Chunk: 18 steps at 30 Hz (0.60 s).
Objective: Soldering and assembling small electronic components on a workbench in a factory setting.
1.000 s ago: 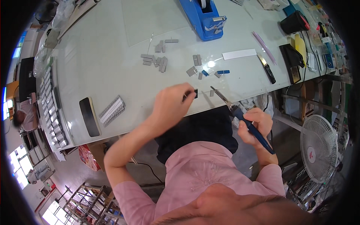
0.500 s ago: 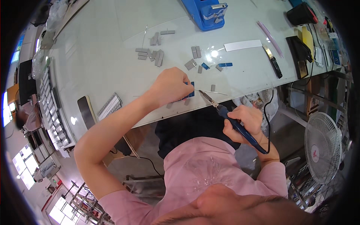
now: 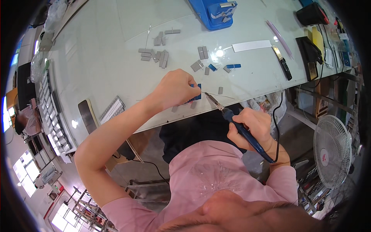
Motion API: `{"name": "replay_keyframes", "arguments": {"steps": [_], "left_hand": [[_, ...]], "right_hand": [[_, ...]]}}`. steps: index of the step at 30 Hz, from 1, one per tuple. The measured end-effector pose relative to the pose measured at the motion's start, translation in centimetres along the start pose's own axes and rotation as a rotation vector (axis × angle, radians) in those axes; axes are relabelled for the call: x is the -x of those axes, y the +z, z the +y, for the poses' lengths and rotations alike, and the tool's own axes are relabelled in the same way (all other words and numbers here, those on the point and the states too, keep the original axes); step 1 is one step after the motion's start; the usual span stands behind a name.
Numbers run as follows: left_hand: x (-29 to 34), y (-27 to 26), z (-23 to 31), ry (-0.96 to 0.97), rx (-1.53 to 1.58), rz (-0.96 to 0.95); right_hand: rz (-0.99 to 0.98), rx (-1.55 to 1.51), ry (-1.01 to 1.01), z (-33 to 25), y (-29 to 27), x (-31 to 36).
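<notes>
Left hand [image 3: 176, 89] pinches blue part [image 3: 196, 96] at frame centre | right hand [image 3: 253, 129] grips soldering iron [image 3: 236, 124], tip just beside part | grey pieces [image 3: 160, 58] above apparently unprocessed; early stage, judged

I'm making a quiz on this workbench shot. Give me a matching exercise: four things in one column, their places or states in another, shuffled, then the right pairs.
Things:
1. soldering iron
2. small blue piece
3. white fan
4. blue dispenser

Places or states:
A. on the floor beside the table
B. pinched in the left hand
C. at the table's far edge
D. gripped in the right hand

Pairs: 1-D, 2-B, 3-A, 4-C
</notes>
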State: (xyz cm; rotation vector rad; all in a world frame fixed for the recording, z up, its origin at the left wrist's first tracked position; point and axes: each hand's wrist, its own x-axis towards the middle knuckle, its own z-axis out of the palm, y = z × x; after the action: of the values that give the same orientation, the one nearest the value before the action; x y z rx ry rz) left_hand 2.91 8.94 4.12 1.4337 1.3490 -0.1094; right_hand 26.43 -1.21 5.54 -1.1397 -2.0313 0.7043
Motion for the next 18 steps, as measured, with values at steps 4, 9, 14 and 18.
{"name": "replay_keyframes", "arguments": {"steps": [4,9,14,18], "left_hand": [[0.1,0.1,0.1,-0.014,-0.005,0.01],[0.6,-0.5,0.4,0.025,-0.038,-0.007],[0.9,-1.9,0.1,-0.039,0.018,0.025],[1.5,-1.2,-0.4,0.099,0.097,0.073]], "right_hand": [[-0.024,0.038,0.022,-0.9,-0.2,-0.9],[-0.038,0.037,0.041,-1.1,-0.3,-0.9],[-0.017,0.036,0.062,-0.7,-0.6,-0.6],[0.097,-0.021,0.119,0.1,-0.8,0.6]]}}
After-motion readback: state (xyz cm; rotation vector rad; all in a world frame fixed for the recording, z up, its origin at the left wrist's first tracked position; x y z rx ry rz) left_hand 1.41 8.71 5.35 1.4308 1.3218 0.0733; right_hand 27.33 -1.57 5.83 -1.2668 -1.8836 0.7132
